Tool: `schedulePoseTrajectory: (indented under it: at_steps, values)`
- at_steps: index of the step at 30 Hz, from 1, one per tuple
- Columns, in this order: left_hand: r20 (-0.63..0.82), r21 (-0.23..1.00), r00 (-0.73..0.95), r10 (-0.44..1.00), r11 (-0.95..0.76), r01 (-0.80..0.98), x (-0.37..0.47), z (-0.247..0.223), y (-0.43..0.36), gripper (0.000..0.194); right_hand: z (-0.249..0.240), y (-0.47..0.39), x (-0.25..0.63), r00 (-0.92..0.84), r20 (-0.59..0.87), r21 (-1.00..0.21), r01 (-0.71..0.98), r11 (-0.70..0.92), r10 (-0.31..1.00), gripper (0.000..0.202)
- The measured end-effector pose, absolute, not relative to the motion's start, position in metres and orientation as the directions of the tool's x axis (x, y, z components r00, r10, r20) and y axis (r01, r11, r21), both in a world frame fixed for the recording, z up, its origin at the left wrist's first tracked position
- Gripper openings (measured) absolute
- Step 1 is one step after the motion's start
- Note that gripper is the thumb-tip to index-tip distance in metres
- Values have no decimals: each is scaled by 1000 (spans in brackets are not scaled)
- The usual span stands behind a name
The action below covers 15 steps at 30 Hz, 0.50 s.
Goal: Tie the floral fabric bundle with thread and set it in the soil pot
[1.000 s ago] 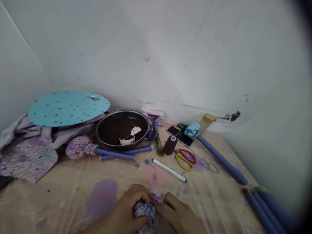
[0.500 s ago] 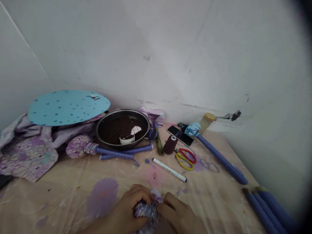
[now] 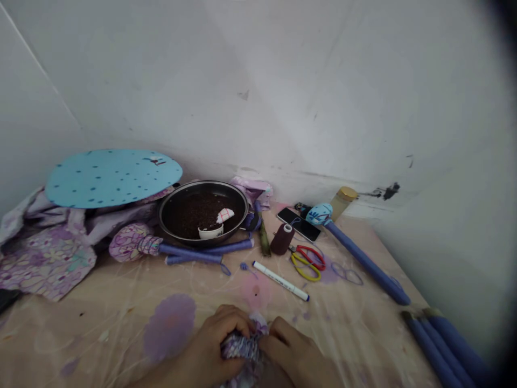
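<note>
Near the bottom of the head view, a bunched piece of purple and white patterned fabric is pinched between both hands. My left hand wraps around its left side, thumb below and fingers above. My right hand grips the right edge with thumb and fingertips pressed together. The fabric's lower part runs out of the frame. Beyond the hands lies a white marker with blue ends. Yellow-and-red-handled snips and a cone of dark thread are behind it.
A dark pan of brown grains holds a small white cup. Left of it are a light-blue oval board and floral cloth. Purple-wrapped sticks, a phone, a lidded jar and a blue-headed mallet occupy the right.
Almost nothing differs. Both hands keep their hold on the fabric in the same place, with only slight finger shifts.
</note>
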<state>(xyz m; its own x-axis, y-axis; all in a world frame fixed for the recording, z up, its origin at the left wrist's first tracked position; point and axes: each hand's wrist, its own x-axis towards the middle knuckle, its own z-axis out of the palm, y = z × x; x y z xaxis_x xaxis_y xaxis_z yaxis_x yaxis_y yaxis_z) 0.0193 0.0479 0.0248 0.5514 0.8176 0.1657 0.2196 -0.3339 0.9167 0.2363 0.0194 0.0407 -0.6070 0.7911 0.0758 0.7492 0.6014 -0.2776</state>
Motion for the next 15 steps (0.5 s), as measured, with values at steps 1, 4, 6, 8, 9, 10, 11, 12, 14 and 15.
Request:
schedulePoseTrajectory:
  at_steps: [1,4,6,8,9,10,11,12,14,15]
  values:
    - [158,918,550,820,-327,224,19,25,47,39,40,19,236,-603,91,-283,748,601,793,25]
    - [145,918,549,823,-320,236,20,25,46,39,37,18,233,-592,115,-299,745,596,797,23]
    - [142,915,557,818,-324,242,20,24,46,39,35,17,230,-590,107,-291,751,592,800,22]
    - [131,916,563,816,-316,245,20,24,46,39,34,17,228,-582,85,-286,763,579,809,23]
    - [122,920,559,820,-305,246,20,24,46,39,34,17,227,-577,73,-293,767,570,813,24]
    - [113,924,551,827,-291,248,20,24,47,39,34,18,227,-574,62,-308,767,562,817,26]
    - [102,929,538,837,-274,250,20,24,47,38,35,18,227,-573,56,-329,763,557,818,28]
    - [88,934,527,845,-254,251,20,24,48,38,35,19,228,-574,53,-344,757,555,817,29]
    - [58,946,505,861,-209,248,21,24,48,37,37,21,230,-578,55,-356,750,557,814,29]
    - [45,952,497,866,-189,242,21,24,48,37,37,21,231,-577,57,-356,750,557,815,28]
